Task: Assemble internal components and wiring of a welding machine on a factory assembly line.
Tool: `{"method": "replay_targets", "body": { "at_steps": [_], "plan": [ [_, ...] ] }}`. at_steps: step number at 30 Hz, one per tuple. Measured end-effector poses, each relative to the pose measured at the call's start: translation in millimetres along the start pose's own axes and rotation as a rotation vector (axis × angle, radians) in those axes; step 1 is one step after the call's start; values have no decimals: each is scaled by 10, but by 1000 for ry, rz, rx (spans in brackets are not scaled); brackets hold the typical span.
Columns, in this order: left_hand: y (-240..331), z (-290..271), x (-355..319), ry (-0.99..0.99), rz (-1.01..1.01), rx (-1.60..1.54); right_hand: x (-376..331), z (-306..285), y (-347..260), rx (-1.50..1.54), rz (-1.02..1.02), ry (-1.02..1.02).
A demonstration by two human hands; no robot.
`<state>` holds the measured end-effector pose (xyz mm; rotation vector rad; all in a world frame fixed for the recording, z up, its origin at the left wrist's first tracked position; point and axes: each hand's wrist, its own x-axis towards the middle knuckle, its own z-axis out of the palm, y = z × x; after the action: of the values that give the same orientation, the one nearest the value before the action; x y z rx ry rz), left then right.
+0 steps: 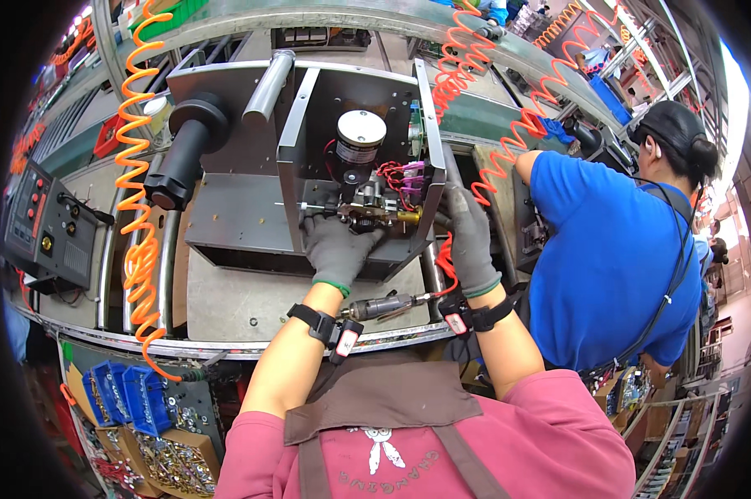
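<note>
A grey sheet-metal machine chassis [242, 208] stands open on the bench. Inside it sit a black and white cylindrical motor [359, 137], red wires with purple connectors [400, 176] and a small brass and steel mechanism [367, 212]. My left hand [338, 249], in a grey glove, reaches into the chassis and its fingers rest on that mechanism. My right hand [468, 237], also gloved, grips the right edge plate of the chassis [432, 150]. A pneumatic screwdriver [384, 306] lies on the bench between my wrists.
An orange coiled air hose [138, 208] hangs at the left, others at the top right. A black control box [47, 224] sits far left. Blue bins of screws [134, 399] are below the bench edge. A person in a blue shirt [612, 258] works close on my right.
</note>
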<state>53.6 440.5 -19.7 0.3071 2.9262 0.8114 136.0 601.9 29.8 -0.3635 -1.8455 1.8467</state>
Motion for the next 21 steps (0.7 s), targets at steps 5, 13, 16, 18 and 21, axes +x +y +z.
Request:
{"method": "replay_targets", "body": {
  "at_steps": [5,13,16,18,21],
  "plan": [
    [25,30,15,72,-17,72,-81,-41,70,-71,-91,-53],
    [5,101,41,170,11,110,-444,57,358,-155,-261,260],
    [-34,105,4,182,71,143,-600,59,413,-367,-326,210],
    [-85,120,-30,179,122,99,-658,80,437,-417,-274,222],
    [-171,159,-44,159,205,85,-613,124,462,-367,-223,226]
  ]
}}
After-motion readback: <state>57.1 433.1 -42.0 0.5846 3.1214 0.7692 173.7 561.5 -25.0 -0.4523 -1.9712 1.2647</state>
